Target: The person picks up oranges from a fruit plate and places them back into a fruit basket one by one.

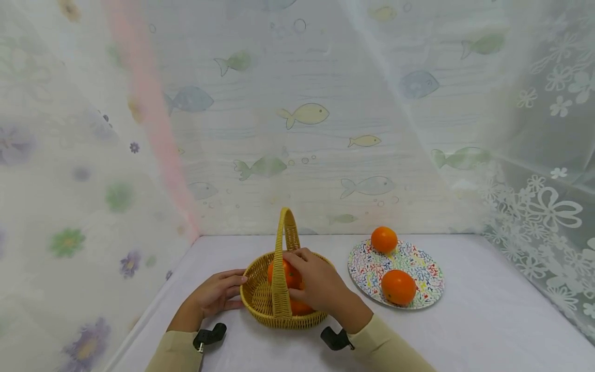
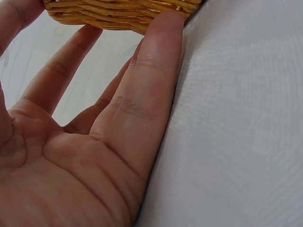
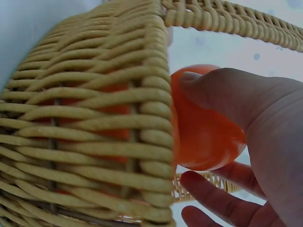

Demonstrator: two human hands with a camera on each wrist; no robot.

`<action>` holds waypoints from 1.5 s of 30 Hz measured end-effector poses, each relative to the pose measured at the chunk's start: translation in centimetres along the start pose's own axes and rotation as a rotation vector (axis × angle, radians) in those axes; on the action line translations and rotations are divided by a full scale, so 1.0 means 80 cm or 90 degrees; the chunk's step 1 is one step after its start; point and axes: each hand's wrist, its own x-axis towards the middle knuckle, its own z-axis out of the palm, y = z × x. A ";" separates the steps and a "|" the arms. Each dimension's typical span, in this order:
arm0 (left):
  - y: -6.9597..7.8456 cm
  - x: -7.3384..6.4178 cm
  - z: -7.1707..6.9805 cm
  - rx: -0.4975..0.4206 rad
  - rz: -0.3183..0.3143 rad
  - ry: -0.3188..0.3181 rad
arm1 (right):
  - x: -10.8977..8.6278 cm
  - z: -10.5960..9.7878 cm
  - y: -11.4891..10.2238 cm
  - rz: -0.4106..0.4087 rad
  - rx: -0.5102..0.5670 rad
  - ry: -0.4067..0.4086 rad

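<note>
A yellow wicker basket (image 1: 260, 297) with a tall arched handle stands on the white table. My right hand (image 1: 321, 284) reaches over its right side and grips an orange (image 1: 292, 275) between thumb and fingers, partly behind the handle. In the right wrist view, that orange (image 3: 208, 137) shows above the basket rim (image 3: 158, 156). Below it, another orange (image 1: 301, 308) lies in the basket, partly covered by my hand. On the basket's left side, my left hand (image 1: 218, 294) touches the rim and wall. Its fingers (image 2: 151, 80) look fairly straight against the weave (image 2: 109, 16).
Right of the basket lies a round plate (image 1: 423, 258) with a multicoloured pattern. One orange (image 1: 384, 239) sits at its back edge and another orange (image 1: 398, 287) near its front. A fish-print curtain (image 1: 297, 175) hangs behind the table (image 1: 488, 320), with sheer curtains at both sides.
</note>
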 end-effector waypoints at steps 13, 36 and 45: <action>-0.002 0.001 -0.002 0.001 0.003 -0.007 | 0.000 0.022 -0.002 -0.058 -0.023 -0.004; -0.004 0.002 -0.002 0.004 0.008 -0.009 | -0.002 0.034 -0.004 -0.043 -0.039 -0.040; -0.003 0.001 -0.002 0.002 0.009 -0.014 | -0.002 0.035 -0.006 -0.034 -0.062 -0.049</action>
